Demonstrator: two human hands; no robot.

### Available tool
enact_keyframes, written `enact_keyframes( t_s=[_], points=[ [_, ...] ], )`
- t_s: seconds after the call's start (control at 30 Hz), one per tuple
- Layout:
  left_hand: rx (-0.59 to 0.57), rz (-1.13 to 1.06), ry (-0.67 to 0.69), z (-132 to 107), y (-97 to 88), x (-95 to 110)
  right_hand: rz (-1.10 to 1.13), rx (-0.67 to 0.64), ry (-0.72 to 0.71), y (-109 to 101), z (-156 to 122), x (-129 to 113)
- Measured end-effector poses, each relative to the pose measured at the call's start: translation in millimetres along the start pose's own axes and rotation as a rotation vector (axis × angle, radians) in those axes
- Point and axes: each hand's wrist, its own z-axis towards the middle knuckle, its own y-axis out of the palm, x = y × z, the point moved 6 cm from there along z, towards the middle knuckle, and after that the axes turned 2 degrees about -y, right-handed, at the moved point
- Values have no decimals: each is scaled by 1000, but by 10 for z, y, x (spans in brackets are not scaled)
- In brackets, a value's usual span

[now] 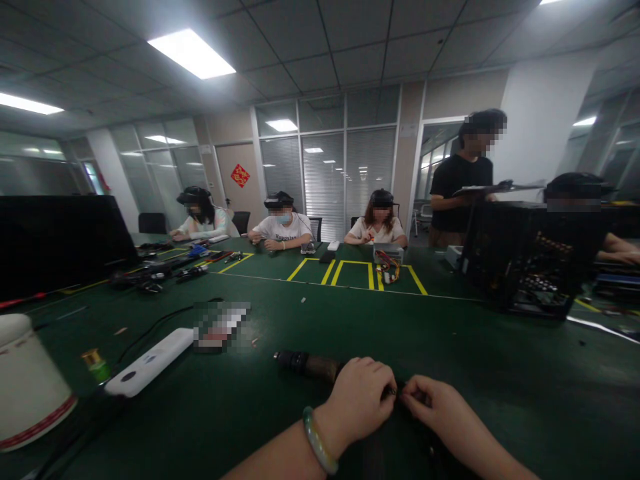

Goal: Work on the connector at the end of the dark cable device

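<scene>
My left hand [363,400], with a jade-like bangle [319,441] at its wrist, is closed in a pinch near the table's front. Just right of it, my right hand [433,402] is pinched too, its fingertips almost meeting the left ones. Something small and dark sits between the fingertips, too hidden to name. Behind my left hand lies a dark cylindrical tool [310,365], perhaps an electric screwdriver, its narrow tip pointing left. The hand covers its right end, so I cannot tell whether I grip it.
The green table [320,320] carries a white power strip [150,362], a pixelated item [223,327], a small green-and-gold bottle [96,365] and a white mug [30,383]. A black monitor [65,240] and computer case [520,260] stand at the sides. People sit opposite; one stands.
</scene>
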Motion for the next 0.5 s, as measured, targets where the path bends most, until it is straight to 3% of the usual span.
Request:
enact_keyframes(
  t_s=[0.5],
  points=[
    [13,-12,-3,3,-2,-13,-11,-2,-4,-4,7,-2]
  ],
)
